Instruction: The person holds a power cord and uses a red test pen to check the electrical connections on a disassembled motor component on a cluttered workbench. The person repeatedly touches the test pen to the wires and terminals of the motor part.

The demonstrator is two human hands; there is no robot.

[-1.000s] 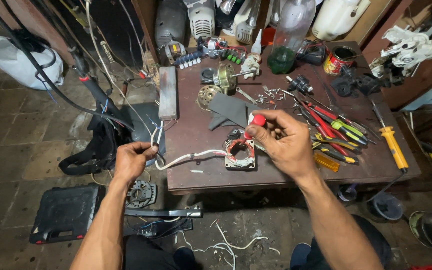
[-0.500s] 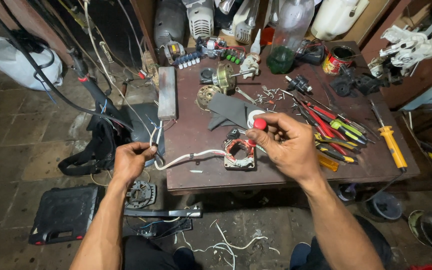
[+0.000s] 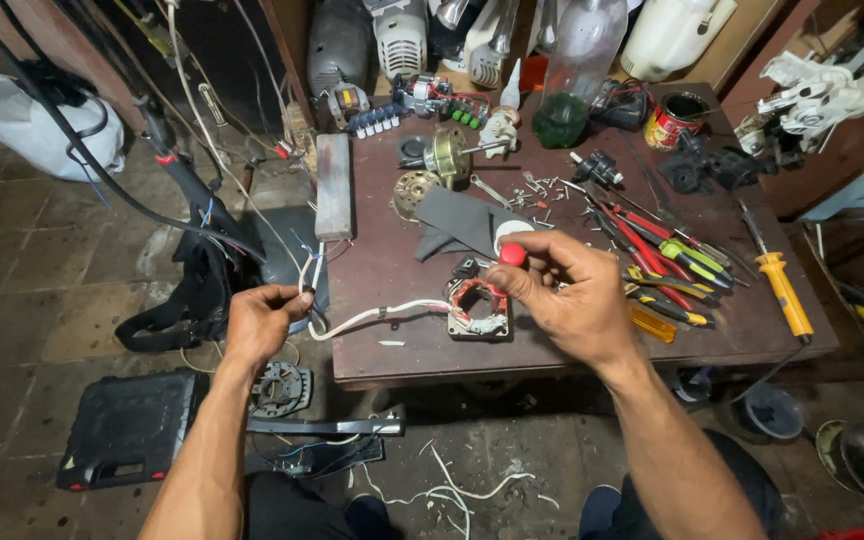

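Observation:
My right hand (image 3: 564, 297) hovers over the brown workbench (image 3: 392, 255) and grips a small tool with a red rounded end (image 3: 512, 255). Just below and left of it lies a square motor stator with copper windings (image 3: 478, 307). A white cable (image 3: 372, 316) runs from the stator to the table's left edge. My left hand (image 3: 262, 320) is off that edge, closed on the cable's thin wires (image 3: 306, 290).
Screwdrivers and pliers (image 3: 667, 255) lie in a row at right, with a yellow-handled tool (image 3: 782, 290). Grey folded cloth (image 3: 462, 222), loose screws, motor parts, a glass bottle (image 3: 572, 70) and a tin (image 3: 677, 118) crowd the back. A black case (image 3: 127, 428) sits on the floor.
My right hand has shifted slightly down and right with the red-tipped tool. My left hand has stayed on the wires.

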